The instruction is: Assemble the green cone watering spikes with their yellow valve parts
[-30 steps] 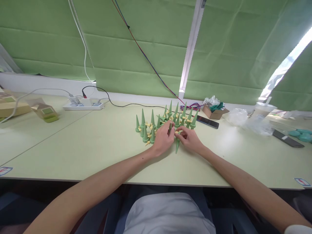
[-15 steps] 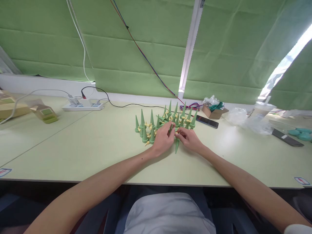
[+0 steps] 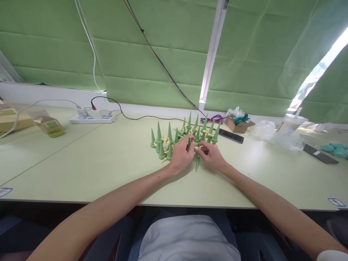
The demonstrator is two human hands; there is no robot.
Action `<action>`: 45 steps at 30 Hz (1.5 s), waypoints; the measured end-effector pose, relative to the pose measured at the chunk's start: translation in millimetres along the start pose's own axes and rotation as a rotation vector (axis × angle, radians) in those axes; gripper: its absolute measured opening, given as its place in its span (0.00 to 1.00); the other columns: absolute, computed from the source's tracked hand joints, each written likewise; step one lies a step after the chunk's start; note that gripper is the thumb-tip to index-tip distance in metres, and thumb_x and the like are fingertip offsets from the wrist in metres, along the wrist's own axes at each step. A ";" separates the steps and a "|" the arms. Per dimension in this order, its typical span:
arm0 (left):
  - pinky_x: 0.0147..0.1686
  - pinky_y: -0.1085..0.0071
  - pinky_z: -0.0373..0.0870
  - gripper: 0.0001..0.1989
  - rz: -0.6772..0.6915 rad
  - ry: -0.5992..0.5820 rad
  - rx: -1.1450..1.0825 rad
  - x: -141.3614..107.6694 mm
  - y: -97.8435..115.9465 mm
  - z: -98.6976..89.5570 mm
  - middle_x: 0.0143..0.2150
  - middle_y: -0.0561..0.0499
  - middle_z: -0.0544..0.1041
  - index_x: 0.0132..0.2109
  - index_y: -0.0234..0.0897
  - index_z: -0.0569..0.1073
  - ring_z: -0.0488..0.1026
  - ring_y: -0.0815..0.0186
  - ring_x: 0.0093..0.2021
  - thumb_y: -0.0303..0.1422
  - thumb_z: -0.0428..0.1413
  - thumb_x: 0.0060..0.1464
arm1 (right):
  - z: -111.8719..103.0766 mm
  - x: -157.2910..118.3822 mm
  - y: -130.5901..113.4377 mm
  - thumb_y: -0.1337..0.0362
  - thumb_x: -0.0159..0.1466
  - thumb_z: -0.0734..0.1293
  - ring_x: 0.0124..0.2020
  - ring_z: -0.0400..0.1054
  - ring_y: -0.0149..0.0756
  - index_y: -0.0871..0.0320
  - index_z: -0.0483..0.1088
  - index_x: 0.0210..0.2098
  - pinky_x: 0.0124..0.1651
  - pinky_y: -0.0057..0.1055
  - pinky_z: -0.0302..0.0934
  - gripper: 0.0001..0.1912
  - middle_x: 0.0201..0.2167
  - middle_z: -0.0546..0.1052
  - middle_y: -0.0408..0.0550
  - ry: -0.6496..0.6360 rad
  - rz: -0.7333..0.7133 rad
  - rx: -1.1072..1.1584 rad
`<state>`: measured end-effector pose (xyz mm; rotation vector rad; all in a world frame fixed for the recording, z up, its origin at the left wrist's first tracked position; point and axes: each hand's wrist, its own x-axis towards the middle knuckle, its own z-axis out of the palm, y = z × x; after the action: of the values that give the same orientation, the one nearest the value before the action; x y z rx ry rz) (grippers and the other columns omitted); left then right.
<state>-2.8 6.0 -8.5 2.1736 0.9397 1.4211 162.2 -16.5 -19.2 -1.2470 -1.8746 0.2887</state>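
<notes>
Several green cones (image 3: 158, 136) with small yellow pieces between them stand in a group at the middle of the table. My left hand (image 3: 182, 152) is closed on a green cone at the front of the group. Close beside it on the right, my right hand (image 3: 210, 154) pinches a small yellow piece (image 3: 196, 147). One green cone (image 3: 197, 164) lies with its tip toward the front edge, just below my fingertips. Fingers partly hide the parts between my hands.
A black phone (image 3: 231, 136) and a cardboard box (image 3: 239, 125) lie behind right. Further right are plastic bags (image 3: 288, 139), a cup (image 3: 289, 125) and a dark flat object (image 3: 320, 153). A power strip (image 3: 94, 119) and an open carton (image 3: 49, 126) are at left.
The fingers of my right hand have shifted slightly around the yellow piece. My left hand has barely moved.
</notes>
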 end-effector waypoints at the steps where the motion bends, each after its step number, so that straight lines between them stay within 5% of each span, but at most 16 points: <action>1: 0.29 0.72 0.62 0.05 -0.001 0.001 0.001 0.0 0.1 0.0 0.28 0.55 0.70 0.44 0.39 0.69 0.63 0.71 0.24 0.31 0.49 0.63 | 0.2 -0.2 0.3 0.53 0.66 0.64 0.19 0.50 0.29 0.56 0.67 0.34 0.27 0.30 0.49 0.12 0.15 0.59 0.35 -0.001 -0.003 0.007; 25: 0.35 0.70 0.68 0.09 0.107 -0.023 -0.016 -1.5 -5.1 2.0 0.42 0.49 0.78 0.45 0.38 0.73 0.73 0.67 0.36 0.26 0.50 0.61 | 0.7 -0.1 4.1 0.61 0.65 0.63 0.19 0.50 0.28 0.57 0.68 0.31 0.26 0.29 0.48 0.08 0.16 0.58 0.35 -0.002 -0.051 -0.007; 45: 0.36 0.71 0.69 0.08 0.090 -0.021 -0.027 -0.1 -1.9 0.1 0.40 0.50 0.79 0.44 0.38 0.73 0.73 0.67 0.35 0.28 0.50 0.62 | 1.0 -0.4 4.6 0.61 0.67 0.60 0.21 0.50 0.28 0.56 0.57 0.24 0.27 0.29 0.47 0.16 0.18 0.59 0.37 -0.033 -0.078 -0.047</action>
<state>-3.3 7.3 -9.8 2.2323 0.8206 1.4395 164.4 -14.3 -22.7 -1.2035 -1.9639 0.2254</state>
